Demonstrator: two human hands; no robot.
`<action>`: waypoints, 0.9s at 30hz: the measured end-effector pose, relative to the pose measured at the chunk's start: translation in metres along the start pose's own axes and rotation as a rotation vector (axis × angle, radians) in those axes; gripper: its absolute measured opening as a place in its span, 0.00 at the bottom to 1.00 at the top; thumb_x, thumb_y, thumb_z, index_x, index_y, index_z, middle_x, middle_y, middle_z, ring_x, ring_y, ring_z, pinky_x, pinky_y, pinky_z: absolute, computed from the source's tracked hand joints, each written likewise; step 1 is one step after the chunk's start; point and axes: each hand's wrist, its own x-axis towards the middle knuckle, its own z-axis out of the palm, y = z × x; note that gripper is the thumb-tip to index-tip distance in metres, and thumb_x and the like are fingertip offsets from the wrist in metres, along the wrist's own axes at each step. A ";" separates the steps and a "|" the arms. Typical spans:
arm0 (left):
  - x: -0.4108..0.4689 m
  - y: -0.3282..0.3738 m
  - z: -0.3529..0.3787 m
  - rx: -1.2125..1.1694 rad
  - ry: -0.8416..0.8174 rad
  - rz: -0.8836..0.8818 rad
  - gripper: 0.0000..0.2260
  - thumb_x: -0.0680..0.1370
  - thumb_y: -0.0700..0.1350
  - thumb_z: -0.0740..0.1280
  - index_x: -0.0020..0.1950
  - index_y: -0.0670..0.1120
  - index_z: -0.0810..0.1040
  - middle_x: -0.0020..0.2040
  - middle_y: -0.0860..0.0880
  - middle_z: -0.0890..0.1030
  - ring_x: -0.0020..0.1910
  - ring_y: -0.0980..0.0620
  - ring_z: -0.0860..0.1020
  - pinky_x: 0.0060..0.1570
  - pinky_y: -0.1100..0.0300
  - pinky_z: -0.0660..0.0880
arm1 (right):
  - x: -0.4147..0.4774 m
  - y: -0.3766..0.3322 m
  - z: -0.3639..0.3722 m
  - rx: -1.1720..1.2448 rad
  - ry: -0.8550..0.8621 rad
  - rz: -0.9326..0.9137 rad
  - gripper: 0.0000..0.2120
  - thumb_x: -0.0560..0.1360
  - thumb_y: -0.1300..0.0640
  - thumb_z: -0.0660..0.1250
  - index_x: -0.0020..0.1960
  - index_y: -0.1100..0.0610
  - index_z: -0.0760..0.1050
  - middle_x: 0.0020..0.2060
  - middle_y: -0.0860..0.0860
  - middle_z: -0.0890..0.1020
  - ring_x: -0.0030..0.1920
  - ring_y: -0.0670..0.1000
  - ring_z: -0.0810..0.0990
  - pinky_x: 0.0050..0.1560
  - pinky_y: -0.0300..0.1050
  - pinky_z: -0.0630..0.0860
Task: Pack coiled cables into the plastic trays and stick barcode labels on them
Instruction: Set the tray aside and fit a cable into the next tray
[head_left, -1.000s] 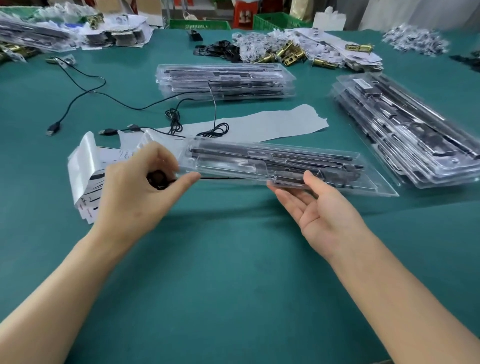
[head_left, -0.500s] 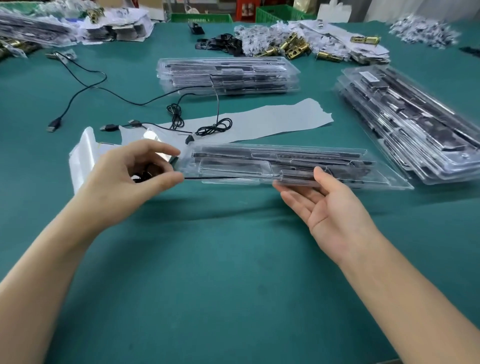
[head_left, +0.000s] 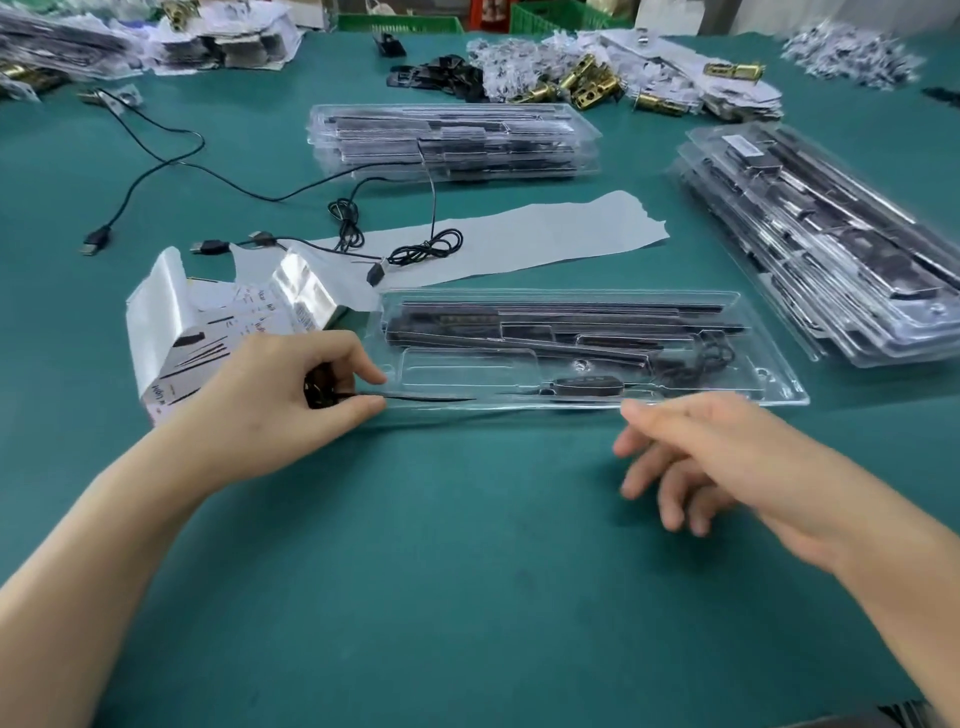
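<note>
Left hand (head_left: 275, 405) curled, thumb and fingertips pinching a coiled cable (head_left: 318, 391) — right hand (head_left: 727, 457) loose, fingers spread and pointing left, holding nothing, slightly blurred.

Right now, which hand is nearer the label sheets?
Left. The left hand overlaps the label sheets; the right hand is far to their right, by the tray.
</note>
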 end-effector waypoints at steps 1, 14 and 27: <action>0.000 0.000 0.001 0.003 0.004 -0.002 0.07 0.74 0.47 0.76 0.45 0.59 0.81 0.37 0.58 0.80 0.34 0.54 0.77 0.36 0.70 0.69 | 0.001 0.002 -0.001 -0.182 0.112 -0.130 0.13 0.78 0.42 0.68 0.44 0.50 0.82 0.38 0.51 0.87 0.29 0.49 0.81 0.28 0.41 0.74; -0.001 -0.003 -0.003 0.188 0.004 0.131 0.13 0.73 0.64 0.67 0.55 0.62 0.79 0.41 0.57 0.77 0.39 0.53 0.77 0.39 0.52 0.77 | 0.045 0.024 0.034 -0.602 0.397 -0.901 0.07 0.77 0.56 0.74 0.55 0.54 0.87 0.59 0.47 0.85 0.69 0.48 0.78 0.71 0.50 0.72; -0.004 -0.001 0.000 0.180 -0.009 0.051 0.14 0.73 0.64 0.66 0.56 0.63 0.79 0.40 0.59 0.80 0.36 0.57 0.78 0.38 0.56 0.76 | 0.041 0.022 0.034 -0.822 0.436 -0.960 0.05 0.80 0.53 0.72 0.51 0.52 0.86 0.60 0.45 0.85 0.69 0.50 0.78 0.67 0.60 0.72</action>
